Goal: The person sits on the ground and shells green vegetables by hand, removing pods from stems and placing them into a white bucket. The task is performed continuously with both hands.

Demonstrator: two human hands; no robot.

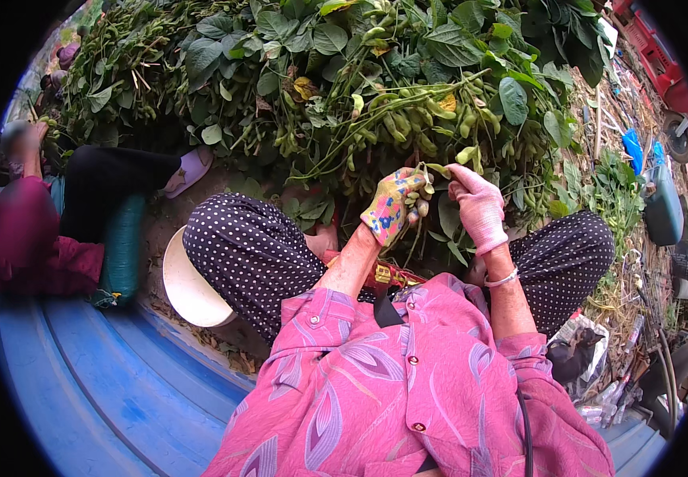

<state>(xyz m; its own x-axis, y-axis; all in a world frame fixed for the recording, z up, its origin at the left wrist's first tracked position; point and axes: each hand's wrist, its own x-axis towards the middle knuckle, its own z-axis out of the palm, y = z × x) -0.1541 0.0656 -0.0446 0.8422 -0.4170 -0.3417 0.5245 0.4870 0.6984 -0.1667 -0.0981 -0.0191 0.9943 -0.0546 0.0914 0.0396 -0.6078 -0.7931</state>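
Observation:
My left hand (396, 206), in a flower-patterned work glove, is closed around soybean stems with several green pods by its fingers. My right hand (478, 206), in a pale pink knit glove, pinches a green soybean pod (438, 170) just right of the left hand's fingertips. Beyond both hands rises a large heap of soybean plants (326, 77) with leaves and hanging pods. A stem bearing many pods (400, 122) lies across the heap's near side. Part of the stems under my left hand is hidden by shadow and leaves.
A white bucket (192, 286) stands beside my left knee. At the left sits another person (40, 232) near a teal sack (123, 244). Blue corrugated metal (111, 381) lies behind. To the right are a dark animal (576, 355), a green jerrycan (664, 206) and red crates (648, 47).

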